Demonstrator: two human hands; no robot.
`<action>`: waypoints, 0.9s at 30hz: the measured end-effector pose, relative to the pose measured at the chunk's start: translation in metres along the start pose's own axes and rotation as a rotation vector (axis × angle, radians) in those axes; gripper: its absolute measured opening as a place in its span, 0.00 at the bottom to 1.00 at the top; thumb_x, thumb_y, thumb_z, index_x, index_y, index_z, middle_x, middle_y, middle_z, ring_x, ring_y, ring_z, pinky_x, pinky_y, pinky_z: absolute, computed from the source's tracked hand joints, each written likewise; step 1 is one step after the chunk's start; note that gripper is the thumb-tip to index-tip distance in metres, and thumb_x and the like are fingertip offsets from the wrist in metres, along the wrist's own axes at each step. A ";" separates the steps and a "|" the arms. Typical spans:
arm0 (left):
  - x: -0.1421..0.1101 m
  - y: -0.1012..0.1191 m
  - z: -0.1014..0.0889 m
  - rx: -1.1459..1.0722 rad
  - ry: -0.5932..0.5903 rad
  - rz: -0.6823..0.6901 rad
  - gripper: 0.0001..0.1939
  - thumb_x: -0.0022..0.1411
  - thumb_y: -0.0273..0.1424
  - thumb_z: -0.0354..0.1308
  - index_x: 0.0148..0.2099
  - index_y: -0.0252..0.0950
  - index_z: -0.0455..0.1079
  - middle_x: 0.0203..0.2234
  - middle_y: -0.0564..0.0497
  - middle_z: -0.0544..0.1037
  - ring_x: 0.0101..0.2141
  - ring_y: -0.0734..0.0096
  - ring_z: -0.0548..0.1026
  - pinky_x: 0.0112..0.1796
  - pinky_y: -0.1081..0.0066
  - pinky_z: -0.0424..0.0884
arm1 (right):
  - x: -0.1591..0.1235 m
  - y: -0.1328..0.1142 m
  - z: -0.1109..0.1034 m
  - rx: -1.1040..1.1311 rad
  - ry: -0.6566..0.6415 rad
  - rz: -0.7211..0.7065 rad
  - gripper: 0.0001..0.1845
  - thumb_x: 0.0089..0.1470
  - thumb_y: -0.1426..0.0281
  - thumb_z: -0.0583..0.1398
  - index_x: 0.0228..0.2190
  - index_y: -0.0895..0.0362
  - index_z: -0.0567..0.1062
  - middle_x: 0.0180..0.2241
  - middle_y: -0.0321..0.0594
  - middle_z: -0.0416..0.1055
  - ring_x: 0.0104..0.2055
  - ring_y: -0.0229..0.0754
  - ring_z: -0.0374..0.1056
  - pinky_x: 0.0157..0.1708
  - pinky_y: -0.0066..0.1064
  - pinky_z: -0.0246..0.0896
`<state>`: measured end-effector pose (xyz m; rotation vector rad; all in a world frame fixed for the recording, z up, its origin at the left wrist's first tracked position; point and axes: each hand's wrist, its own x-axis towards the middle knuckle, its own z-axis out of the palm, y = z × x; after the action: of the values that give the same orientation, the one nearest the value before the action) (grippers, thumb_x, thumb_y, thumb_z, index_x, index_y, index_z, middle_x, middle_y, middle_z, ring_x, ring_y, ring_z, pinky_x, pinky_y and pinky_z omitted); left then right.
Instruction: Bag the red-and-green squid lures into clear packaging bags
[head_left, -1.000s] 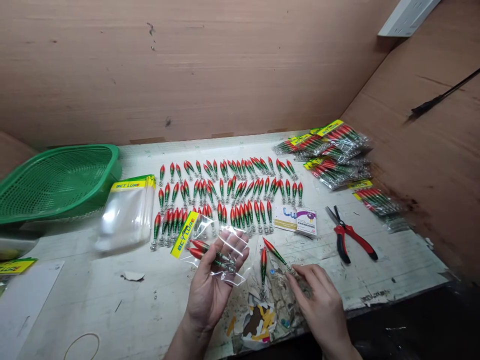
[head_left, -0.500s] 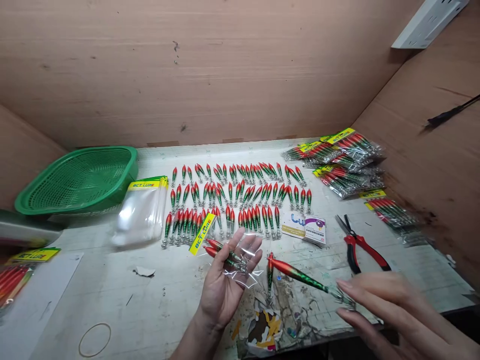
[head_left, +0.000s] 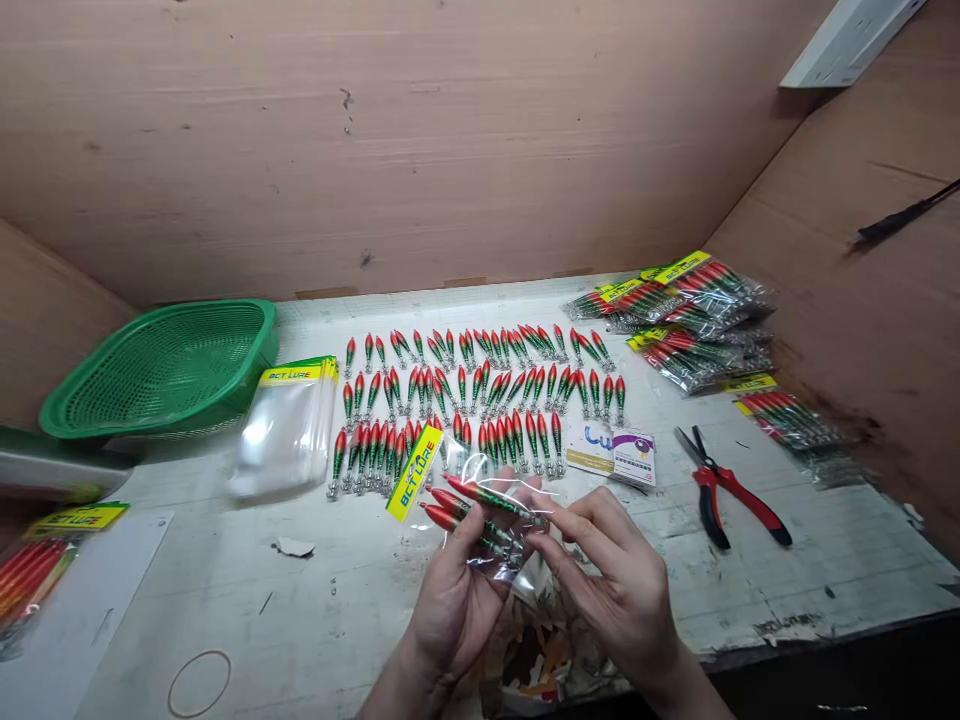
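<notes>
My left hand (head_left: 457, 580) is closed around a clear plastic bag with a yellow BCT LURE header (head_left: 415, 474). Inside the bag lie red and green squid jigs (head_left: 457, 515), side by side. My right hand (head_left: 619, 575) pinches the hooked end of another squid jig (head_left: 491, 497), whose red nose points left over the bagged ones, at the bag's mouth. Behind my hands, several more squid jigs (head_left: 517, 440) lie in three rows on the table.
Flat bags (head_left: 281, 430) are stacked left, beside a green basket (head_left: 157, 370). Filled bags (head_left: 697, 340) pile up at the back right. Red-handled pliers (head_left: 720, 485) lie right, near a printed card (head_left: 632, 458). A rubber band (head_left: 199, 684) is at front left.
My right hand has moved left with its squid jig, from beside the pliers to the bag. The jig now overlies the others in the bag. My left hand keeps its hold.
</notes>
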<state>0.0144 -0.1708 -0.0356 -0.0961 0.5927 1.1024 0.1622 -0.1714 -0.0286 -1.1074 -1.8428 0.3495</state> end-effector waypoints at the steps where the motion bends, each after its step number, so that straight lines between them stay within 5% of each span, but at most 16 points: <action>1: 0.000 0.000 -0.001 -0.002 -0.001 0.001 0.24 0.66 0.31 0.51 0.63 0.34 0.61 0.47 0.40 0.78 0.54 0.57 0.71 0.58 0.54 0.60 | 0.001 0.001 0.000 -0.005 -0.022 -0.008 0.26 0.54 0.80 0.60 0.54 0.55 0.69 0.29 0.40 0.68 0.31 0.40 0.63 0.30 0.34 0.63; 6: 0.000 0.000 -0.002 -0.009 0.027 0.023 0.23 0.67 0.30 0.48 0.63 0.33 0.61 0.47 0.40 0.78 0.53 0.58 0.71 0.58 0.55 0.60 | 0.004 0.000 0.000 0.053 -0.103 0.011 0.26 0.55 0.79 0.59 0.55 0.55 0.68 0.30 0.41 0.68 0.34 0.42 0.64 0.32 0.35 0.63; 13: 0.000 0.001 -0.002 -0.016 0.020 0.036 0.24 0.69 0.31 0.45 0.65 0.32 0.56 0.46 0.38 0.78 0.53 0.56 0.71 0.58 0.53 0.59 | 0.003 -0.007 0.006 0.225 0.039 0.220 0.08 0.53 0.77 0.62 0.36 0.55 0.75 0.29 0.38 0.70 0.34 0.41 0.65 0.32 0.33 0.62; 27: 0.001 0.000 0.001 -0.045 0.066 0.048 0.24 0.69 0.31 0.45 0.66 0.34 0.55 0.47 0.39 0.78 0.53 0.57 0.72 0.59 0.54 0.58 | 0.001 -0.008 0.015 0.224 0.081 0.293 0.04 0.52 0.75 0.63 0.29 0.55 0.73 0.26 0.35 0.69 0.32 0.39 0.63 0.31 0.31 0.60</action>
<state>0.0151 -0.1699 -0.0353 -0.1585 0.6320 1.1624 0.1453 -0.1717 -0.0314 -1.2156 -1.5292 0.6550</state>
